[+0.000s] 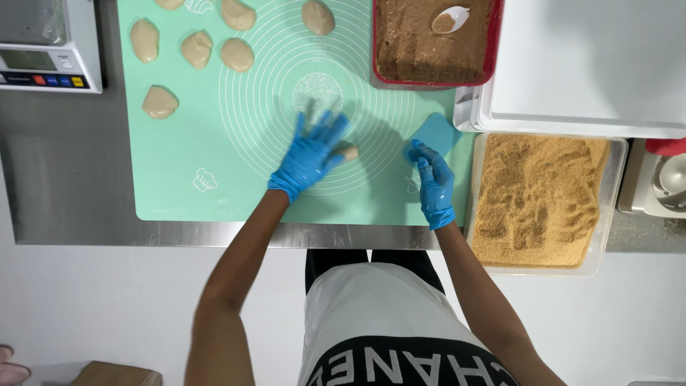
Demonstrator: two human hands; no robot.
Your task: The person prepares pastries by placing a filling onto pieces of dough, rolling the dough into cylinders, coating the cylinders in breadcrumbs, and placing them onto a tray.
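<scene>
- Two gloved hands are at work over a green mat (179, 164) laid on the steel counter (64, 179).
- Left hand (311, 154): fingers spread flat, palm down, pressing on a dough piece (349, 153); only a pale end of it shows past the fingertips. The grip is open, not wrapped around anything.
- Right hand (434, 187): fingers closed on the lower corner of a blue scraper (437, 134), which lies flat on the mat's right edge.
- Dough, by judgement: soft, light, easily dented; it should deform under any pinch. Best taken from beneath with cupped fingers, or lifted on the scraper's edge, not squeezed from the sides.
- Scraper, by judgement: thin, flexible plastic, light; the held corner gives fair control.
- Seven further dough lumps (196, 48) sit apart at the mat's top, well clear of both hands.
- Red tray of brown filling (429, 50) with a white spoon (450, 18) lies beyond the scraper; a clear tub of crumbs (536, 200) stands just beside the right hand.
- Scale (46, 46) at far left.
</scene>
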